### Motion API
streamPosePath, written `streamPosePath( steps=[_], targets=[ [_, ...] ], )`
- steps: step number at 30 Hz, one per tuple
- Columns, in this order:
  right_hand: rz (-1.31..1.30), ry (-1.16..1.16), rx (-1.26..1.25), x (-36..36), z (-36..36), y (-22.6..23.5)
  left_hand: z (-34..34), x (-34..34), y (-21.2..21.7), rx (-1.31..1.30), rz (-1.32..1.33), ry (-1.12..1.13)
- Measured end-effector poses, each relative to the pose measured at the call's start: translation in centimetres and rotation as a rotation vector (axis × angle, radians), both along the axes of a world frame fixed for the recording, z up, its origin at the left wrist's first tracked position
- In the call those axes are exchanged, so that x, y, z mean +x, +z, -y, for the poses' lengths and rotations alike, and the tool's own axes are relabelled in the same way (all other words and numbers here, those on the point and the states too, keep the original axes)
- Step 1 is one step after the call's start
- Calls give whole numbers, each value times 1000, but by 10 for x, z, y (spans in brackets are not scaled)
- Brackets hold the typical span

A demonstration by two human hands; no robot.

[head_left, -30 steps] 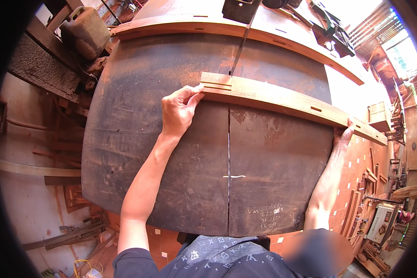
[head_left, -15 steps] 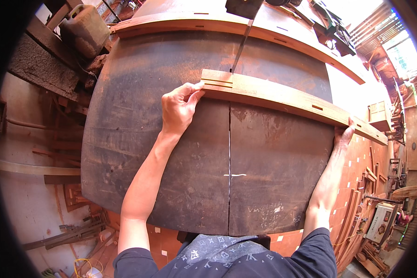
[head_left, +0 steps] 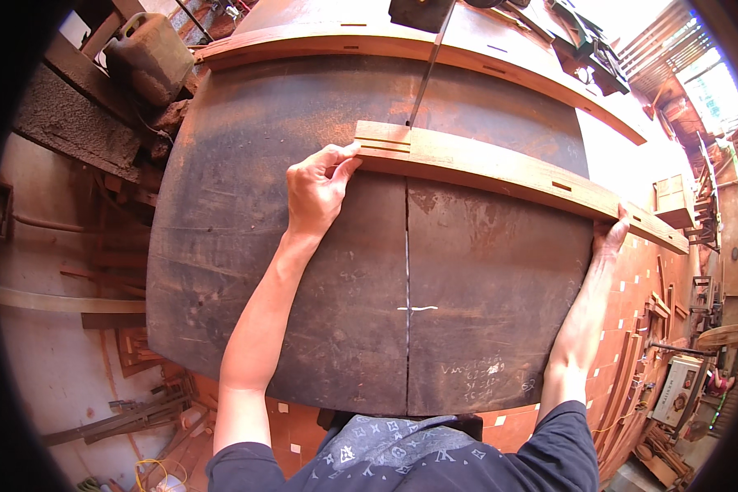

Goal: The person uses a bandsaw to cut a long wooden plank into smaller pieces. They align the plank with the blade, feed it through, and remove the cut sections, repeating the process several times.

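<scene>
**Plank at the blade**

My left hand (head_left: 316, 193) grips the near end of the long wooden plank (head_left: 508, 174), lying flat across the dark metal desk (head_left: 303, 328). My right hand (head_left: 609, 238) clasps its far end. The saw blade (head_left: 425, 78) meets the plank's back edge.

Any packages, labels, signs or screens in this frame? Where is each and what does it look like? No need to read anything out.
Jerrycan: upper left, beside the table; grey-brown, boxy, handle on top.
Chalk writing: near edge of the dark table, right of its centre seam; faint white lines.
No signs or screens seen.
</scene>
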State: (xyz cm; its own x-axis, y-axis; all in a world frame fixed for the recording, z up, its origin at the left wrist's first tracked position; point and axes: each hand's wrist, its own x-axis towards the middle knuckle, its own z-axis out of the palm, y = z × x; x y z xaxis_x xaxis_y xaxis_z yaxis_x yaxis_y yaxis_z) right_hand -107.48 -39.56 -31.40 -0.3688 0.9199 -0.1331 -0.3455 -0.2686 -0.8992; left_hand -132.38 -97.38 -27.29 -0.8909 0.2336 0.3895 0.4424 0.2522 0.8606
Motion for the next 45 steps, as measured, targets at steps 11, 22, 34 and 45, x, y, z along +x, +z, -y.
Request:
streamPosePath(
  steps=[11, 22, 34, 45],
  targets=[
    [2, 31, 8, 3, -3, -1, 1, -6, -4, -31, -21, -9],
    [35, 14, 7, -2, 6, 3, 2, -6, -4, -7, -35, -11],
    [32, 10, 25, 1, 4, 3, 3, -2, 1, -34, -50, -12],
    [24, 23, 21, 1, 4, 5, 5, -2, -1, -25, -75, -26]
  ],
)
